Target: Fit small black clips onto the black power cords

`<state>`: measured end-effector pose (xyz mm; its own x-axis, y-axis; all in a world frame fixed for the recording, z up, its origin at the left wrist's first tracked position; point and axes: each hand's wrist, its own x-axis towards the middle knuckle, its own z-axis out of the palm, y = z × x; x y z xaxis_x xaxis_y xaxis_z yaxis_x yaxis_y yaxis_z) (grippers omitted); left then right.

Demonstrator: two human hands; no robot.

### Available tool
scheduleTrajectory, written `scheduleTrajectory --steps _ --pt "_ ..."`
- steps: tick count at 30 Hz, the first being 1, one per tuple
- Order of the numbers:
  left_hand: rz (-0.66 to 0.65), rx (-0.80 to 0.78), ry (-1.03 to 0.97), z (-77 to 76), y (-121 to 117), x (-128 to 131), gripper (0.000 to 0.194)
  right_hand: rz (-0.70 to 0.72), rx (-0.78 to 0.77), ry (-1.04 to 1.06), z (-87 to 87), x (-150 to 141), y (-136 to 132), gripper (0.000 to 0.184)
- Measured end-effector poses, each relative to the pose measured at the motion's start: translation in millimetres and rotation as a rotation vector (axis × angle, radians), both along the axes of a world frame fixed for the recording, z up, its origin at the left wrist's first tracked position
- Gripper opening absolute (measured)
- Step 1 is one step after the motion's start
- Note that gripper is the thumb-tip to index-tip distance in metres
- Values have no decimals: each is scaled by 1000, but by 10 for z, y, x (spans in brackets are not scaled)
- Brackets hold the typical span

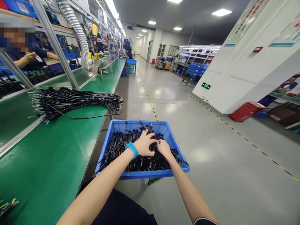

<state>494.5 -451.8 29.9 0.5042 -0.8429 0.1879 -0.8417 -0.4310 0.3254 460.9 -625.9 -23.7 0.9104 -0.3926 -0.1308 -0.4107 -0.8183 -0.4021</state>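
Note:
A blue plastic bin (139,175) holds many black cables (117,143), coiled or bent into bundles, some with small bare ends showing. My left hand (143,144), with a blue band on its wrist, reaches over the cables with thumb and fingers apart, touching them around the bin's middle. Just to its right, my right hand (164,148) has its fingers closed together at a black cable, close to the left fingertips. The exact grip is partly hidden behind the fingers.
A green-topped workbench (58,156) runs along the left, with a long bundle of black cables (79,101) on it. Behind the metal frame a co-worker (28,59) holds a small part. A floor aisle with a striped line (150,101) lies ahead; a red box (246,111) stands right.

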Motion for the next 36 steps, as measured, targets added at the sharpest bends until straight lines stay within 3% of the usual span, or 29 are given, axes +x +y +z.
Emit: scheduleTrajectory --steps 4,8,11,14,16,18,22,24,27,32,36 --pt "39 59 104 -70 -13 64 80 15 87 -118 36 -30 -122 40" --pt "71 44 110 33 103 -38 84 46 142 -261 105 -37 -43 66" --pt "130 -106 65 219 422 -66 78 111 213 -391 2 -66 114 76" --pt "258 -257 -1 370 891 -83 70 115 177 -398 -136 -63 277 81" --pt "348 -272 -30 355 1148 -111 67 122 138 -342 -153 -37 347 81" --pt "386 -220 -37 218 1275 -155 68 166 160 -303 -99 -1 366 78" --pt "302 -35 -21 -177 1223 -283 75 195 193 -267 91 37 327 64" --pt "281 8 10 -255 1185 -316 74 169 169 -277 165 27 328 55" --pt "314 -20 89 -143 1209 -251 65 134 141 -314 233 -10 379 45" --pt "593 -99 131 141 1241 119 39 41 117 -369 292 -122 469 39" --pt "724 0 266 53 1139 382 25 -40 103 -384 302 -260 461 37"
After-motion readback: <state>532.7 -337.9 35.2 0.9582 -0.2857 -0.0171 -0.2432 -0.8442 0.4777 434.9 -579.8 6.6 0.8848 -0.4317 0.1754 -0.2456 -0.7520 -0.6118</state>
